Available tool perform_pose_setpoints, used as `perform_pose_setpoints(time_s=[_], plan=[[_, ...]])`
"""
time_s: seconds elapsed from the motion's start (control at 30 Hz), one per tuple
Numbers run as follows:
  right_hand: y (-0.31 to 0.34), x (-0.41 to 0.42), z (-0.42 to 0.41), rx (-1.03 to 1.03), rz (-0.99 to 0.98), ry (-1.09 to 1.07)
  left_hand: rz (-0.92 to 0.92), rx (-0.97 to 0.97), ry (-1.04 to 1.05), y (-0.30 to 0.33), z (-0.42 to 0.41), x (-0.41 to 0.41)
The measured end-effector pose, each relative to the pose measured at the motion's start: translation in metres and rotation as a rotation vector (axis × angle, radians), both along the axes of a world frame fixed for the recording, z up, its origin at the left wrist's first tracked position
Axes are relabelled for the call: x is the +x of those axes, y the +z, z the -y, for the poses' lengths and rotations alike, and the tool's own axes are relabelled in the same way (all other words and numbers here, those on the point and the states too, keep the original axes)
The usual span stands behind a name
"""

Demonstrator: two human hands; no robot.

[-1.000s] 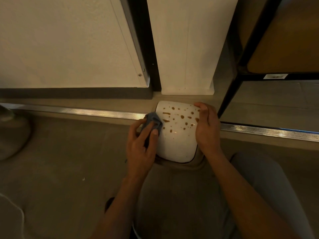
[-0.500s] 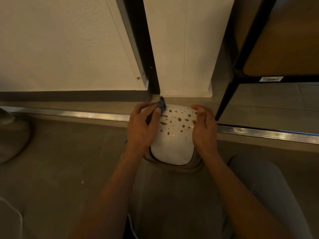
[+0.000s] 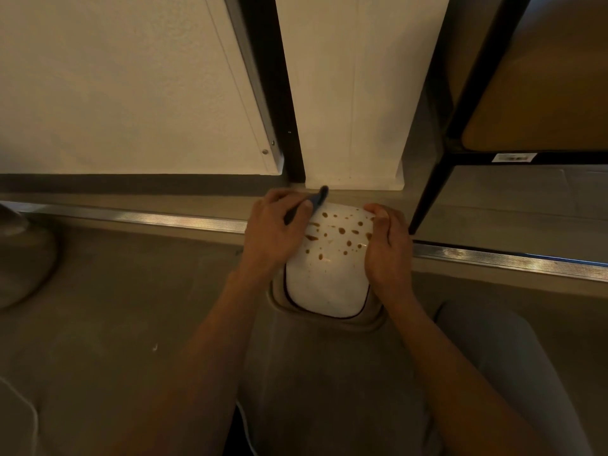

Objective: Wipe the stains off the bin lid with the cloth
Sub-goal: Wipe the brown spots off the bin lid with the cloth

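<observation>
A white bin lid (image 3: 329,278) with rounded corners sits in the middle of the view, on a bin whose body is almost hidden beneath it, on the floor (image 3: 115,307) close to the person's lap. Brown stains (image 3: 342,230) are scattered over the far half of the lid, while the near half looks mostly clean.

The left hand (image 3: 273,232) is at the far left corner of the lid. Its fingers are curled around a dark blue cloth (image 3: 317,200), and this grip presses the cloth against the lid's far left edge; a bit of the cloth sticks out past the fingertips toward the wall. The right hand (image 3: 388,248) is on the lid's right edge, its grip closed on the lid with the thumb on top near the far right corner and the fingers wrapped over the side.

Beyond the lid, a metal strip (image 3: 131,217) runs left to right across the floor. Behind it stand white panels (image 3: 131,83) with a dark gap between them. To the far right is a black shelf frame (image 3: 437,179) holding a brown board with a small label on its edge. A rounded grey object (image 3: 23,258) lies at the left edge of the view.
</observation>
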State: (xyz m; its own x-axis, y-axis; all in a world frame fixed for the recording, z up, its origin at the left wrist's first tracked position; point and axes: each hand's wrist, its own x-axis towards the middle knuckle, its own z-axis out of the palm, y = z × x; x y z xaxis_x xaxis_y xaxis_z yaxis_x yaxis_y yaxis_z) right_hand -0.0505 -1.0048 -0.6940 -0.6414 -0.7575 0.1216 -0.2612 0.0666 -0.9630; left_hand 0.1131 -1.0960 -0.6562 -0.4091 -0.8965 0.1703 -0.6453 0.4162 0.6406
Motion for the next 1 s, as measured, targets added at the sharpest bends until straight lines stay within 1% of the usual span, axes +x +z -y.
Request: perform_pose_setpoints(time_s=[0.03,0.1,0.17,0.23,0.3,0.4,0.47,0.53,0.57,0.63,0.67,0.73,0.8,0.9,1.0], plan=[[0.000,0.000,0.000,-0.002,0.002,0.000,-0.020,-0.054,-0.008,-0.004,-0.007,0.006],[0.000,0.001,0.000,-0.011,0.008,0.001,-0.121,-0.096,-0.010,-0.016,-0.014,0.019],[0.001,0.001,0.000,-0.014,0.012,0.002,-0.194,-0.028,0.036,-0.016,-0.013,0.024],[0.001,0.001,0.000,-0.015,0.016,0.005,-0.171,0.108,0.110,-0.006,-0.004,0.016],[0.001,0.000,-0.001,-0.012,0.022,0.005,-0.088,0.165,0.129,0.004,0.009,0.003],[0.001,0.001,0.000,-0.011,0.028,0.001,0.033,0.069,0.032,0.010,0.011,-0.011],[0.000,0.001,0.001,-0.012,0.029,-0.005,0.062,-0.043,0.026,0.006,-0.002,-0.008],[0.000,0.001,0.002,-0.020,0.019,-0.009,-0.005,-0.126,0.035,-0.005,-0.016,0.004],[0.000,0.001,0.002,-0.026,0.012,-0.009,-0.066,-0.117,0.046,-0.011,-0.021,0.011],[-0.001,0.001,0.001,-0.031,0.004,-0.004,-0.183,0.016,0.097,-0.017,-0.022,0.020],[-0.001,0.001,0.001,-0.029,0.001,0.000,-0.200,0.101,0.127,-0.017,-0.018,0.020],[-0.002,0.000,0.001,-0.027,-0.001,0.005,-0.171,0.233,0.162,-0.011,-0.003,0.012],[-0.003,-0.001,0.001,-0.026,-0.002,0.003,-0.136,0.281,0.172,0.000,0.008,0.000],[-0.004,-0.001,0.002,-0.024,-0.001,-0.004,-0.129,0.229,0.180,0.001,0.003,-0.010],[-0.005,0.000,0.002,-0.024,0.009,-0.008,-0.245,0.085,0.182,-0.017,-0.029,0.004]])
